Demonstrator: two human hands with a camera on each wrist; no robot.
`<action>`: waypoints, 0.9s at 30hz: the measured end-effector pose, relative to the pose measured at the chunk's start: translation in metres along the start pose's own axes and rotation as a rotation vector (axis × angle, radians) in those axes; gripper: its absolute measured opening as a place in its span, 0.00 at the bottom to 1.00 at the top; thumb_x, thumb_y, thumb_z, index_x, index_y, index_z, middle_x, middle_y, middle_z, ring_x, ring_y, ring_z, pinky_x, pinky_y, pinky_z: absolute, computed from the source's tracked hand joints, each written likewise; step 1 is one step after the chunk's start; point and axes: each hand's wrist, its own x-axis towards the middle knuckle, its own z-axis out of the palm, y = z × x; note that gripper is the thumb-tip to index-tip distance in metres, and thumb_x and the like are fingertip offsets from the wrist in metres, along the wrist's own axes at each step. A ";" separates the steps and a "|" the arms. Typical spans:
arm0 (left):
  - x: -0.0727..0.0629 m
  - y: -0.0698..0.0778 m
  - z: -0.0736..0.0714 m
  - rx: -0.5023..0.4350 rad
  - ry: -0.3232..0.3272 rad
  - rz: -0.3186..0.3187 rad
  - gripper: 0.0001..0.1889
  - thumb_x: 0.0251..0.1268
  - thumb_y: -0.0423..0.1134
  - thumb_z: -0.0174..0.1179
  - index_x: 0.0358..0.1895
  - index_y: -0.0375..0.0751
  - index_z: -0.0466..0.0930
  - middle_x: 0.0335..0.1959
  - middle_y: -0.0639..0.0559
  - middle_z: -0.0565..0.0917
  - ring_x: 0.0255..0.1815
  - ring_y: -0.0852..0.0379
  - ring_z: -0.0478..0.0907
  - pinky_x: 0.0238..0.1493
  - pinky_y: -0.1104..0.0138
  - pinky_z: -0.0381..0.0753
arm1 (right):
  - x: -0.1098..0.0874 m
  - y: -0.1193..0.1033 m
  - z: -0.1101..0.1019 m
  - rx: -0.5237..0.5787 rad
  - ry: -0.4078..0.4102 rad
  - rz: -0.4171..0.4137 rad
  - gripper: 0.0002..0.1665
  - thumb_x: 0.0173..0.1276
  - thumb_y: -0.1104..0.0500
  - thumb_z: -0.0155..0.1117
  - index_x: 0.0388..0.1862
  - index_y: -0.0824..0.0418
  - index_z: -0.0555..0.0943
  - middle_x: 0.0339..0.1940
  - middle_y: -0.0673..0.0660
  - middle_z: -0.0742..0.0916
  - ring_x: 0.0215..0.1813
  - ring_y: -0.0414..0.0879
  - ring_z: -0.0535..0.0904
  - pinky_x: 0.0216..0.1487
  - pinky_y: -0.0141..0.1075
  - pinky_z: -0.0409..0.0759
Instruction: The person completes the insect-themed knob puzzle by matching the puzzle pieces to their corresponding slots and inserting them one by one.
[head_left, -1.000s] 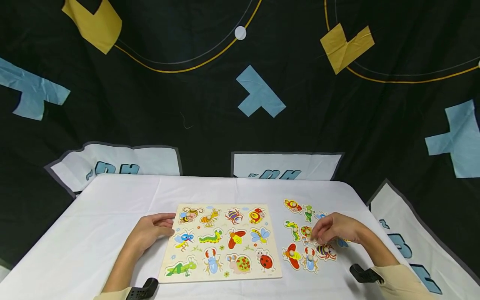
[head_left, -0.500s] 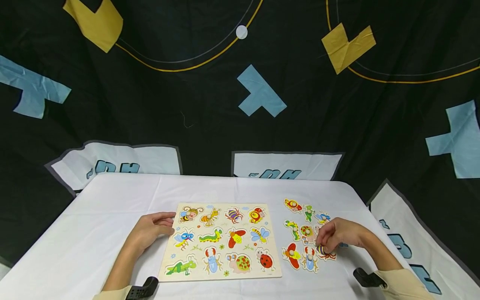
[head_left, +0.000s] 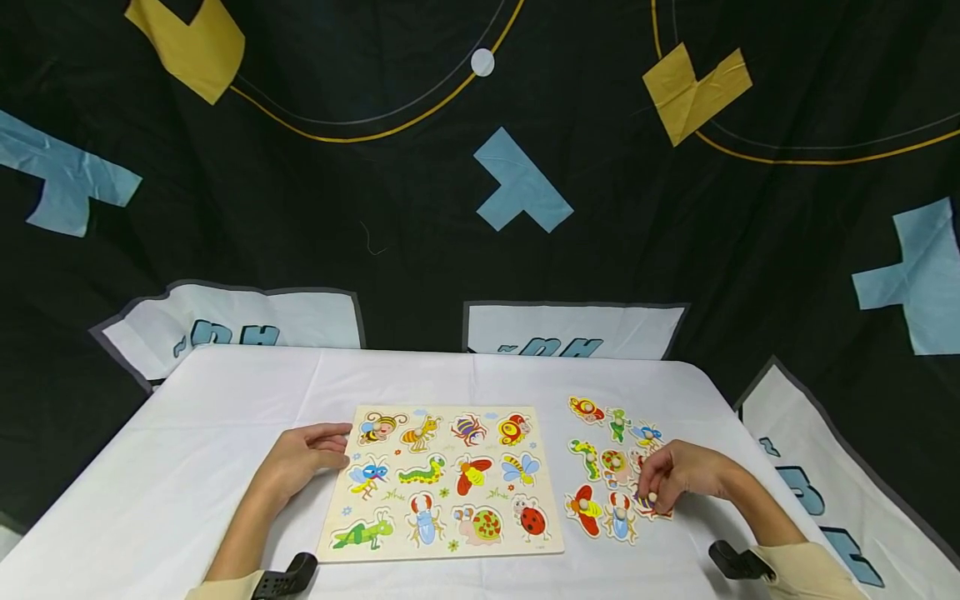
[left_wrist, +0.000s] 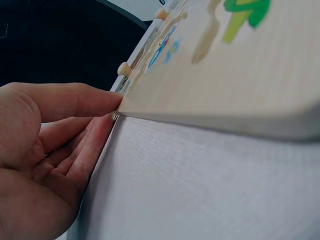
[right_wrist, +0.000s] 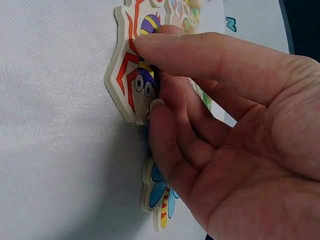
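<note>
My right hand (head_left: 686, 471) pinches a wooden spider puzzle piece (right_wrist: 131, 82) between thumb and fingers; the hand covers much of it. A blue-winged insect piece (right_wrist: 159, 192) lies beside that hand in the right wrist view. At the left edge of the insect puzzle board (head_left: 442, 500), my left hand (head_left: 300, 460) rests with extended fingers touching the edge. Close up in the left wrist view, a fingertip meets the board's edge near one corner, and pale knobs (left_wrist: 124, 69) stand up along the board.
Right of the board lie several loose pieces: a caterpillar (head_left: 585, 460), a snail (head_left: 614, 465), a stag beetle (head_left: 620, 518), a red-winged bug (head_left: 585, 510) and a grasshopper (head_left: 617, 425). White cloth (head_left: 420, 375) covers the table. A black curtain (head_left: 420, 217) hangs behind.
My right hand has shifted a little right and toward me, from beside the snail piece onto the spider piece, and has taken hold of it. My left hand and the board stay put.
</note>
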 end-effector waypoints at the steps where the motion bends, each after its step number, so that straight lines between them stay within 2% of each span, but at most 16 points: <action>1: 0.000 0.000 0.000 0.000 0.000 0.001 0.33 0.52 0.31 0.73 0.65 0.32 0.77 0.45 0.47 0.86 0.40 0.61 0.80 0.41 0.74 0.75 | 0.000 0.000 0.000 -0.004 0.001 0.000 0.17 0.47 0.71 0.74 0.39 0.73 0.86 0.26 0.53 0.86 0.30 0.43 0.77 0.33 0.33 0.76; 14: 0.000 -0.001 0.000 0.005 -0.001 -0.005 0.33 0.52 0.32 0.73 0.65 0.33 0.78 0.45 0.47 0.87 0.41 0.61 0.80 0.43 0.73 0.74 | 0.000 -0.001 0.000 -0.027 0.002 -0.012 0.16 0.46 0.71 0.74 0.37 0.73 0.86 0.24 0.52 0.85 0.29 0.42 0.77 0.33 0.33 0.76; 27: 0.000 0.000 0.000 0.024 0.000 0.000 0.33 0.52 0.33 0.73 0.65 0.34 0.78 0.45 0.48 0.87 0.41 0.61 0.81 0.48 0.68 0.74 | 0.000 0.000 0.000 -0.036 0.024 -0.006 0.15 0.46 0.70 0.76 0.36 0.72 0.86 0.23 0.51 0.85 0.28 0.42 0.76 0.32 0.32 0.75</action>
